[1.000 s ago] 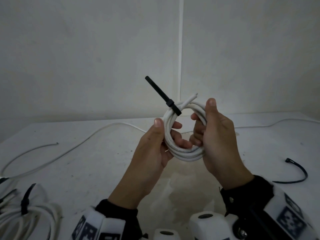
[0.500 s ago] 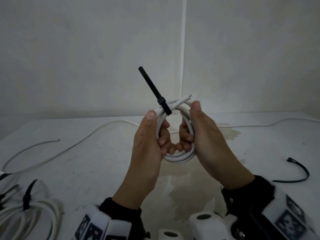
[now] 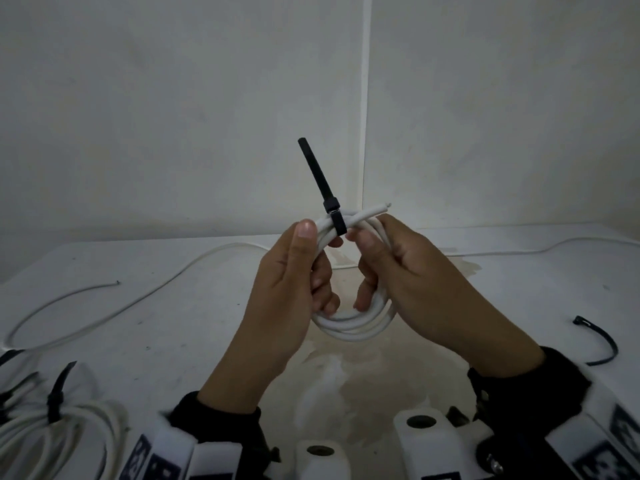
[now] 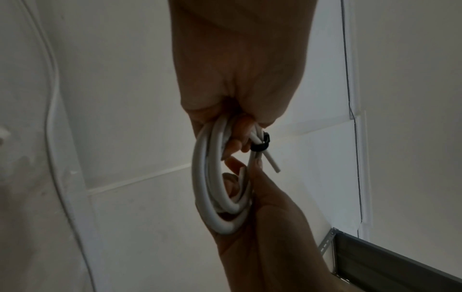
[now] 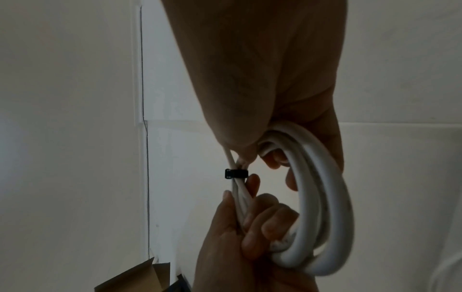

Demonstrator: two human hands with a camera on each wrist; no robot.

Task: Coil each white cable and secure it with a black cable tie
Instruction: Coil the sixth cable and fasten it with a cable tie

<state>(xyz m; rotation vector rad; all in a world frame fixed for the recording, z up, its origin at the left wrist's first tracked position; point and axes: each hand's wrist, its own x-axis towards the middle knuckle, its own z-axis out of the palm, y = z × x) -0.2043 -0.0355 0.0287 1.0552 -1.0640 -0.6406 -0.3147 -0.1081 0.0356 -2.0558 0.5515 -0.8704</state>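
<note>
Coiled white cable [image 3: 349, 320], held above the desk [image 3: 173, 306], bound at top by a black tie [image 3: 337, 221] with its tail upright. Left hand [image 3: 287, 292] and right hand [image 3: 408, 278] each grip the coil's sides, fingers curled through it. No legible writing.

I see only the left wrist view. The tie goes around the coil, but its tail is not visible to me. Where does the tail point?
Observer: The tie tail sticks up and slightly left from the top of the coil. No finger touches it.
Operator: Is another tie ready on the table?
Observer: Yes. A spare tie lies curved on the table, to the right of the right hand.
Operator: Is any coil already finished?
Observer: Yes. A tied coil lies at the near left, beside the left hand wrist.
</note>
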